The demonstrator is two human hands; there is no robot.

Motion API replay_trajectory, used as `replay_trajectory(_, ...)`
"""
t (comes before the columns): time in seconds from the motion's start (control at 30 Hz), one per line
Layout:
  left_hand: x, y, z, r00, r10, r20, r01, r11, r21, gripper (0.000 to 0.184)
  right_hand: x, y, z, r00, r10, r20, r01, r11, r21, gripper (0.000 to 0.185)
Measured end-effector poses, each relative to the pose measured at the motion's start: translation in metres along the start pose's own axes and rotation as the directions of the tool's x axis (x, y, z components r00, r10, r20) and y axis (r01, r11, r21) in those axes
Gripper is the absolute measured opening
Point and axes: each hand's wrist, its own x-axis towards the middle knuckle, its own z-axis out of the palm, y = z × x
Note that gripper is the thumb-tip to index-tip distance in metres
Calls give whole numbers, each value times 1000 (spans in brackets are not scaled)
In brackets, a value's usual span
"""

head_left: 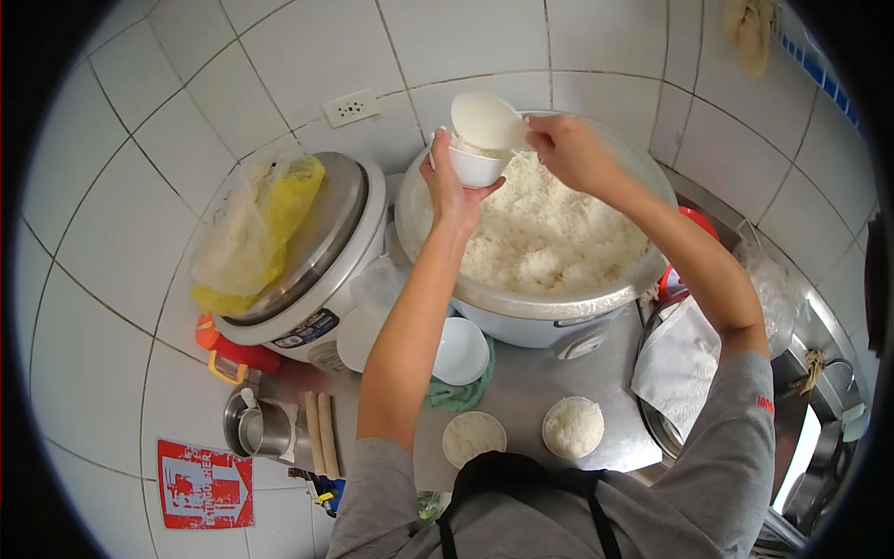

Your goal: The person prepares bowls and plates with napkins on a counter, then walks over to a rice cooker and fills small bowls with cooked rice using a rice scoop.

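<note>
My left hand (456, 182) holds a small white bowl (478, 168) at the left rim of a large pot (419, 224) full of white rice (554, 228). My right hand (559, 147) grips a white scoop (487, 121), which is tilted over the bowl. Some rice shows between scoop and bowl. On the metal counter near my body stand two round containers filled with rice, one flatter (474, 439) and one heaped (573, 428). An empty white bowl (461, 351) rests on a green cloth (453, 395) below the pot.
At the left is a closed cooker (349, 200) with a yellow plastic bag (291, 219) on its lid. Metal cups (264, 429) and two wooden sticks (321, 435) lie lower left. A white cloth (678, 368) covers something at the right, beside a sink area.
</note>
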Motion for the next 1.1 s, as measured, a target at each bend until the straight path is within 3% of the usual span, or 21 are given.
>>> replay_trajectory(0.13,-1,0,-3,997,-7,75,12,998,-64,77,22,14,-11,992,6,-128,0,999,45,20)
replay_trajectory(0.23,-13,11,-5,987,-30,159,48,992,-115,72,33,50,-10,993,105,48,-78,919,-387,20)
replay_trajectory(0.3,-19,16,-6,988,-47,148,68,988,-136,67,25,96,27,971,175,162,-6,696,-718,22)
replay_trajectory(0.37,-22,17,-9,985,-36,169,64,984,-165,65,15,113,50,861,337,381,100,622,-777,24)
replay_trajectory(0.43,-24,20,-10,983,-19,181,52,982,-182,64,0,139,82,882,306,359,38,712,-701,24)
replay_trajectory(0.63,-30,25,-22,973,17,231,38,972,-231,62,-35,93,99,813,139,565,182,861,-475,25)
replay_trajectory(0.77,-32,36,-25,974,35,225,26,965,-260,60,-36,79,83,712,174,681,159,904,-398,17)
replay_trajectory(0.97,-35,38,-28,981,-7,196,67,951,-302,60,-36,65,83,646,1,763,264,938,-224,21)
replay_trajectory(1.1,-41,47,-26,990,-1,141,39,963,-268,59,-32,52,87,616,-75,784,393,892,-223,24)
